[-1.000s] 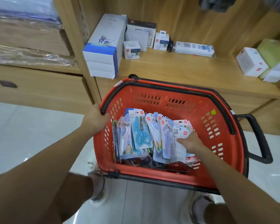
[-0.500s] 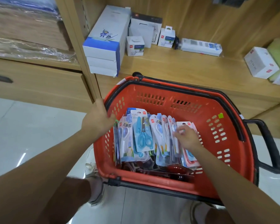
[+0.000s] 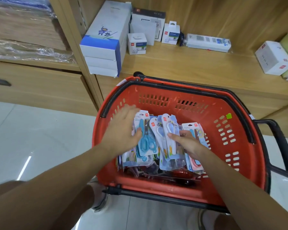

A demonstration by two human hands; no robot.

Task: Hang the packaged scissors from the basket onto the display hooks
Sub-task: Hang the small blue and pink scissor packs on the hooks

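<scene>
- Two bare forearms enter from the bottom edge and reach into the red basket [image 3: 158, 95], which sits on pale floor tiles [image 3: 32, 130].
- We see the left hand [image 3: 121, 131] motion-blurred, fingers straight and spread wide, lying flat over the left end of the packs. Its thumb touches the blue scissors pack [image 3: 146, 138].
- We see the right hand [image 3: 188, 143] on the right part of the row. Its thumb lies across the front of the white scissors pack [image 3: 167, 130], and its fingers go down behind it. We cannot tell if it actually pinches the pack.
- All packaged scissors are inside the basket, standing on edge in a loose row and leaning back. A pink scissors pack [image 3: 195, 163] is just right of the right wrist.
- The basket's black handle [image 3: 283, 146] sticks out on the right side.
- Beyond the basket is a wooden shelf [image 3: 189, 67]. It holds a stack of white-and-blue boxes [image 3: 103, 47] at the left, a small white box [image 3: 136, 44] beside them, a packaged power strip [image 3: 208, 43] further right and a white box [image 3: 273, 57] at the far right.
- At far left is a wooden drawer front [image 3: 37, 87] with a dark pull.
</scene>
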